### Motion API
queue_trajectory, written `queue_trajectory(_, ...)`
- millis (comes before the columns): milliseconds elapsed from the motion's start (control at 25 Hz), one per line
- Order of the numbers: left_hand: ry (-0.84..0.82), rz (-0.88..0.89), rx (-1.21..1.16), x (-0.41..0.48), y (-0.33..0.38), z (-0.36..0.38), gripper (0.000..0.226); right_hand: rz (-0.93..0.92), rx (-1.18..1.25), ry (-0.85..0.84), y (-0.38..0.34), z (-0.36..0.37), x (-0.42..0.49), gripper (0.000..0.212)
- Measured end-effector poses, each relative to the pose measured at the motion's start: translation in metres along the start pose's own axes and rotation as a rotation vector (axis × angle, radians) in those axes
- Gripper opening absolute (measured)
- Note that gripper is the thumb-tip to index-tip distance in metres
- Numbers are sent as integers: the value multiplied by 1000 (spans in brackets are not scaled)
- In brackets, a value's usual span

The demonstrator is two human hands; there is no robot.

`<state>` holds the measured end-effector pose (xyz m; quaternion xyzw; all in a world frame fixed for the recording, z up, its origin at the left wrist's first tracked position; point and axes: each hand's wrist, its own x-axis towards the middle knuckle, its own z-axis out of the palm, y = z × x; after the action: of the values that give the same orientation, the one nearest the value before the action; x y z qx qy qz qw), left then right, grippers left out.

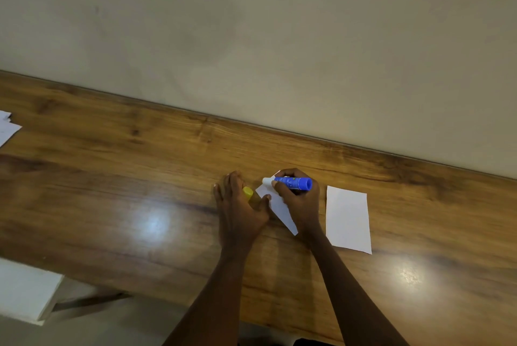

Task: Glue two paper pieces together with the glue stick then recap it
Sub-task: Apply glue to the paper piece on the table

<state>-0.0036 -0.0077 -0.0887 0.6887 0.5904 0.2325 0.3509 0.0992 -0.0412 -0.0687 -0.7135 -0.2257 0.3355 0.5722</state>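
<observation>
My right hand grips a blue glue stick, uncapped, its white tip pointing left and down onto a white paper piece that lies partly under both hands. My left hand rests flat on the wooden table, its thumb on the paper's left edge. The yellow cap lies on the table between my left fingers and thumb. A second white paper piece lies flat to the right of my right hand.
More white paper sheets lie at the table's far left edge. A beige wall runs along the table's back. A white block sits below the table's front edge at lower left.
</observation>
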Motion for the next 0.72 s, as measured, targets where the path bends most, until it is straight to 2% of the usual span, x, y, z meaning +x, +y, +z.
queue_trajectory(120, -13, 9, -12, 0, -1, -1, 78, -18, -80, -71, 4, 3, -1, 23)
queue_trajectory(200, -21, -1, -25, -1, 1, -2, 79, -128, -85, -128, 1, 3, -1, 16)
queue_trajectory(320, -26, -1, -41, -1, 1, -3, 78, -201, -113, -188, 1, 1, -1, 22)
queue_trajectory(480, -34, 4, -43, -1, 1, -4, 76, -211, -140, -197, 4, 0, -2, 36)
queue_trajectory(640, -35, 24, -28, -1, 1, -4, 76, -215, -138, -221, 6, 0, 0, 31)
queue_trajectory(720, -27, 27, -20, -1, 1, -4, 75, -234, -162, -155, 9, 2, 1, 25)
